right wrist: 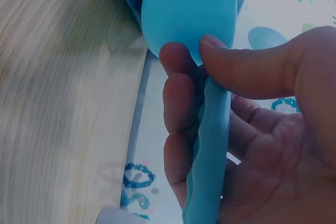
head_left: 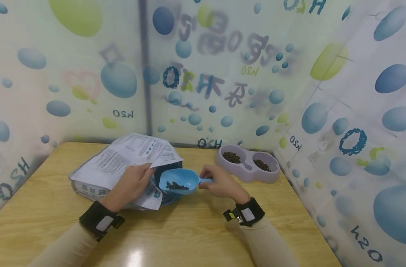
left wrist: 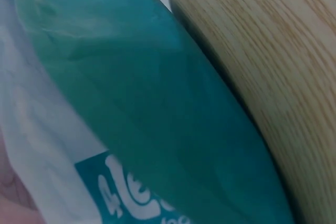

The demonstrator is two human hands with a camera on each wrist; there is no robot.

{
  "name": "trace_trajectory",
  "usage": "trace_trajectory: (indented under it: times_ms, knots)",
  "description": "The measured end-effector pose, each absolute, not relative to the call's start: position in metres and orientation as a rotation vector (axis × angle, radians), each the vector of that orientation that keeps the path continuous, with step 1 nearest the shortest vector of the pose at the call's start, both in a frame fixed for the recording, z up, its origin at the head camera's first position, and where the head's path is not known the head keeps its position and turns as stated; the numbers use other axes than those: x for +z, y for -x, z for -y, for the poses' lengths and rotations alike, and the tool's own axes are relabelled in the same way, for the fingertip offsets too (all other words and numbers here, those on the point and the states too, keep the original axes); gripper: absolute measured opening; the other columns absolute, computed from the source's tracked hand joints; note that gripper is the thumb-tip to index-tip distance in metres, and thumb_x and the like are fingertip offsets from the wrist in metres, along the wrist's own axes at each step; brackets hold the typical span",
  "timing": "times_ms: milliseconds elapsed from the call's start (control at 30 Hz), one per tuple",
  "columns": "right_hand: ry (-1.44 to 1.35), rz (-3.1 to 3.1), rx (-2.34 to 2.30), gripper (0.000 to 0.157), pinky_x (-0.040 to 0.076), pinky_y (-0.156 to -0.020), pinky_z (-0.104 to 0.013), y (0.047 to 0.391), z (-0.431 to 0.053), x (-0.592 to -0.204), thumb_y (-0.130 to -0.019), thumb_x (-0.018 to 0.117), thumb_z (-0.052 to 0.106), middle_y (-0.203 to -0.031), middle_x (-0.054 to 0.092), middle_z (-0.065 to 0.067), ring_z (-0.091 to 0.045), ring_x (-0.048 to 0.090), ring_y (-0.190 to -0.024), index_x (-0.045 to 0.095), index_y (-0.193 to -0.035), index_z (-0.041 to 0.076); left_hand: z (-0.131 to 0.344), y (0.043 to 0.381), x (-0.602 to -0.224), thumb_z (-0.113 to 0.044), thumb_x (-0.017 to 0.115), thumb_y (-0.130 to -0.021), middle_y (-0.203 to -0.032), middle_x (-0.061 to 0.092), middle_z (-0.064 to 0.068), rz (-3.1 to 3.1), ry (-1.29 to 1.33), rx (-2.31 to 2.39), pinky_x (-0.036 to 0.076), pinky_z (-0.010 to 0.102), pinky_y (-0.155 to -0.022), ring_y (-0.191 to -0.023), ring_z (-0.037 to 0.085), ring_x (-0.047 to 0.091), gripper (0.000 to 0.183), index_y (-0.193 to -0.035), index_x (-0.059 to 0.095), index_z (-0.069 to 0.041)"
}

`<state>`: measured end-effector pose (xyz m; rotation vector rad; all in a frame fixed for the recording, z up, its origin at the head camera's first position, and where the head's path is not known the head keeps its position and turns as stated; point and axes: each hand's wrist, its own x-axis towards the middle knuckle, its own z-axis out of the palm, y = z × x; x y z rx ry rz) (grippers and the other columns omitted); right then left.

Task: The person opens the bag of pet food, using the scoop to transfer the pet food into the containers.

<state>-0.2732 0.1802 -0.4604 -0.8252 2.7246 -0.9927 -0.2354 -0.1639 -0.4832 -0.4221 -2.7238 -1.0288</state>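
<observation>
A white pet food bag (head_left: 123, 159) lies on its side at the left of the table, its mouth facing right. My left hand (head_left: 133, 185) grips the upper edge of that mouth and holds it up. The bag's teal and white side (left wrist: 147, 87) fills much of the left wrist view. At the opening is a light blue scoop (head_left: 186, 176) with dark brown kibble (head_left: 177, 186) in it. My right hand (head_left: 221, 181) holds the scoop by its wavy-edged handle (right wrist: 210, 145), fingers and thumb curled round it.
A pale purple double pet bowl (head_left: 248, 172) stands at the back right of the wooden table (head_left: 203, 237), with brown kibble in both hollows. Curtains (head_left: 206, 74) printed with blue and green drops hang behind the table and along its right side.
</observation>
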Motion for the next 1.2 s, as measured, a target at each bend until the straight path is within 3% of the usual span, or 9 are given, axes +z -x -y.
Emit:
trace_trajectory:
  times_ms: [133,267,500,867,1067,1200]
  knots:
    - [0.821,-2.737,-0.979,0.015,0.064,-0.1,-0.046,0.272,-0.186,-0.457,-0.106,0.088,0.018,-0.116,0.084,-0.002,-0.018,0.079,-0.11,0.074,-0.112,0.015,0.164,0.235,-0.482,-0.029,0.05,-0.127,-0.108,0.079,0.011,2.727,0.42,-1.027,0.041,0.029,-0.062,-0.09,0.02,0.071,0.045,-0.154,0.073,-0.003]
    - [0.816,-2.734,-0.961,0.015,0.063,-0.095,-0.042,0.272,-0.188,-0.452,-0.107,0.087,0.019,-0.115,0.084,-0.001,-0.015,0.077,-0.107,0.075,-0.114,0.015,0.164,0.236,-0.484,-0.028,0.051,-0.126,-0.125,0.082,0.016,2.729,0.425,-1.025,0.041,0.028,-0.061,-0.093,0.021,0.072,0.044,-0.155,0.072,-0.003]
    - [0.809,-2.738,-0.947,0.013,0.063,-0.096,-0.042,0.273,-0.195,-0.45,-0.108,0.085,0.017,-0.112,0.083,-0.001,-0.014,0.076,-0.103,0.075,-0.115,0.013,0.164,0.239,-0.485,-0.024,0.052,-0.125,-0.123,0.079,0.015,2.752,0.422,-1.013,0.038,0.03,-0.058,-0.09,0.021,0.072,0.043,-0.157,0.071,-0.003]
    - [0.82,-2.749,-0.989,0.015,0.061,-0.092,-0.039,0.277,-0.211,-0.445,-0.108,0.085,0.015,-0.111,0.083,-0.004,-0.013,0.077,-0.1,0.074,-0.117,0.01,0.164,0.237,-0.486,-0.025,0.053,-0.125,-0.138,0.078,0.019,2.762,0.418,-1.021,0.041,0.03,-0.058,-0.097,0.024,0.074,0.044,-0.16,0.069,-0.003]
    - [0.843,-2.755,-1.034,0.016,0.06,-0.09,-0.039,0.28,-0.226,-0.438,-0.107,0.086,0.015,-0.111,0.083,-0.007,-0.014,0.078,-0.099,0.075,-0.116,0.008,0.164,0.238,-0.486,-0.025,0.053,-0.124,-0.139,0.078,0.02,2.755,0.417,-1.013,0.039,0.03,-0.056,-0.092,0.021,0.074,0.044,-0.16,0.069,-0.003]
    - [0.779,-2.757,-1.058,0.016,0.06,-0.088,-0.038,0.281,-0.238,-0.438,-0.109,0.084,0.017,-0.112,0.084,-0.009,-0.017,0.08,-0.1,0.074,-0.117,0.007,0.164,0.238,-0.488,-0.025,0.053,-0.125,-0.135,0.078,0.02,2.754,0.427,-1.027,0.038,0.03,-0.055,-0.076,0.016,0.069,0.045,-0.16,0.068,-0.003]
